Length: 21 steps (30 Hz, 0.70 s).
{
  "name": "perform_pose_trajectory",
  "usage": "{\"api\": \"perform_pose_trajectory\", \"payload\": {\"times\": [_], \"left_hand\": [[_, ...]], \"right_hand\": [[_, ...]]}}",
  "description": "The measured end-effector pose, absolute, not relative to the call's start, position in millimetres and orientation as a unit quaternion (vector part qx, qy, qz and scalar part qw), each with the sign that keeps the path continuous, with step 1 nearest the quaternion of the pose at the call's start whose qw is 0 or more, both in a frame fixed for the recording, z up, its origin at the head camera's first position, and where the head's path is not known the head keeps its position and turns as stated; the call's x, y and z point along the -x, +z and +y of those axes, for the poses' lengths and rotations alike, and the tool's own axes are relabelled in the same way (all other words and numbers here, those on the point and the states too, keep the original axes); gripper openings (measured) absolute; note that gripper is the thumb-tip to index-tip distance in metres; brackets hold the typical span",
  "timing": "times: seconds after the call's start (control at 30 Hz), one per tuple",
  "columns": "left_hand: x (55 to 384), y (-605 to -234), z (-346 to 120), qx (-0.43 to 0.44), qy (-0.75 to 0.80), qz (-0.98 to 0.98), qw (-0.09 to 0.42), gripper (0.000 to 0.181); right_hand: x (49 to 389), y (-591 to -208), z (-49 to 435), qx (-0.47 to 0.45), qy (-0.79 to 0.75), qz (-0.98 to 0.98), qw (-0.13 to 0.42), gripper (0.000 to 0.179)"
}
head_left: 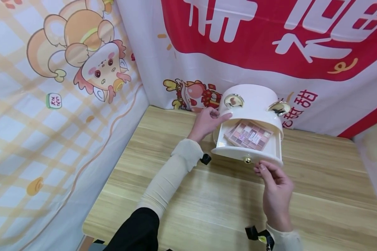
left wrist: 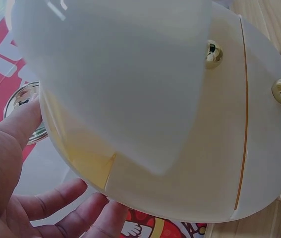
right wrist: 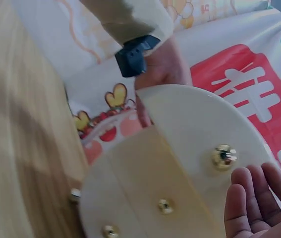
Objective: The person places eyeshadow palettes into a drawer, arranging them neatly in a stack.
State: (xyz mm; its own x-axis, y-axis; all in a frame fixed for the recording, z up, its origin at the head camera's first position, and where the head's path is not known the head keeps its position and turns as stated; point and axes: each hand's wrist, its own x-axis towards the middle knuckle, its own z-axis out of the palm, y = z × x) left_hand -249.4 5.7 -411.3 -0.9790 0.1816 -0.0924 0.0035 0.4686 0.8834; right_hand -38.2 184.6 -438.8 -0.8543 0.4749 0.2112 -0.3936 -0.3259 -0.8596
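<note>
A white rounded drawer box (head_left: 254, 96) stands on the table against the back cloth, its top drawer (head_left: 227, 152) pulled out. In that drawer lies an eyeshadow palette (head_left: 253, 135) with a grid of pinkish and mauve squares. My left hand (head_left: 206, 122) rests against the box's left side, thumb (left wrist: 24, 119) at the front edge near a gold round ornament (head_left: 234, 100). My right hand (head_left: 278, 191) is in front of the drawer, just right of its gold knob (head_left: 247, 160). Its fingers (right wrist: 239, 206) are loosely bent and hold nothing.
Lower drawer fronts with gold knobs (right wrist: 165, 206) show below the pulled-out one. A second gold ornament (head_left: 279, 108) sits on the box's right. Printed cloth (head_left: 188, 62) hangs behind the wooden table (head_left: 176, 195), and more hangs along its left side.
</note>
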Motion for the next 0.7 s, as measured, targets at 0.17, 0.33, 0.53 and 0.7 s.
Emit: {"api": "perform_pose_trajectory", "payload": {"times": [0.17, 0.33, 0.53, 0.7], "left_hand": [[249, -411, 6, -0.055, 0.510, 0.854, 0.084, 0.074], [249, -411, 6, -0.057, 0.508, 0.855, 0.080, 0.074], [250, -411, 6, -0.058, 0.509, 0.855, 0.076, 0.074], [250, -411, 6, -0.061, 0.508, 0.856, 0.075, 0.074]], "right_hand": [[40, -446, 181, 0.088, 0.833, -0.505, 0.209, 0.022], [42, -451, 180, 0.121, 0.847, -0.498, 0.143, 0.018], [46, -459, 179, 0.135, 0.857, -0.490, 0.088, 0.017], [49, -463, 177, 0.140, 0.865, -0.478, 0.063, 0.019]]}}
